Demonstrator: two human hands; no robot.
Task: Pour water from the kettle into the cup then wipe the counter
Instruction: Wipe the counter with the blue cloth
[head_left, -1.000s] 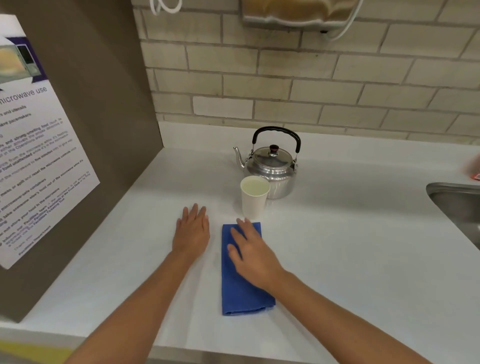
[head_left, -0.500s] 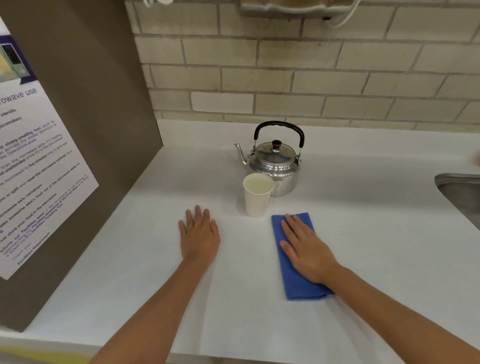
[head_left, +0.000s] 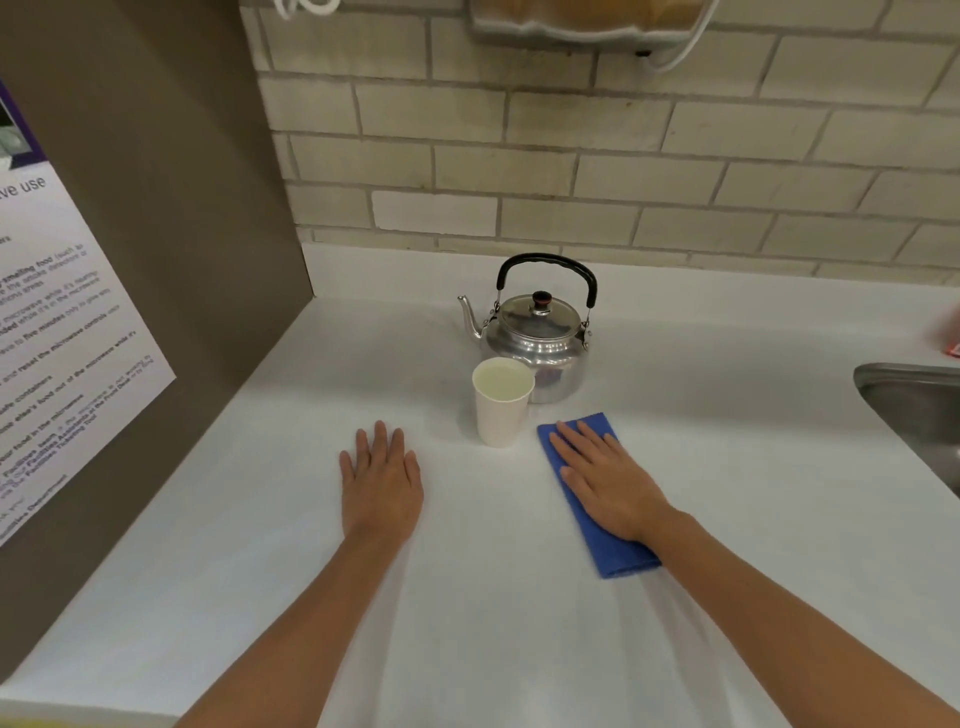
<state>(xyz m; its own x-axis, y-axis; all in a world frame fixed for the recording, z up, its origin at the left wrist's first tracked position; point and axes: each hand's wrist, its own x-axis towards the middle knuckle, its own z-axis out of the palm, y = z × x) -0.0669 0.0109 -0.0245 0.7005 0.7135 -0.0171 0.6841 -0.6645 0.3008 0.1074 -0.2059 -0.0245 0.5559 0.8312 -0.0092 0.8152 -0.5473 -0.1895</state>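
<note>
A shiny metal kettle (head_left: 540, 343) with a black handle stands upright near the back of the white counter (head_left: 727, 545), spout pointing left. Directly in front of it is a white paper cup (head_left: 501, 415) holding water. To the right of the cup my right hand (head_left: 608, 483) lies flat, fingers spread, pressing on a folded blue cloth (head_left: 621, 558). The cloth's far end reaches almost to the kettle's base. Left of the cup, my left hand (head_left: 382, 483) rests flat on the bare counter, holding nothing.
A brown side panel (head_left: 182, 234) carrying a printed microwave notice (head_left: 62, 338) walls off the left. A steel sink (head_left: 914, 410) is set into the counter at the right edge, with a red item (head_left: 951, 338) behind it. A brick wall runs along the back.
My right hand slid the blue cloth from below the cup, beside my left hand, over to the cup's right side. The left hand, cup and kettle stayed put.
</note>
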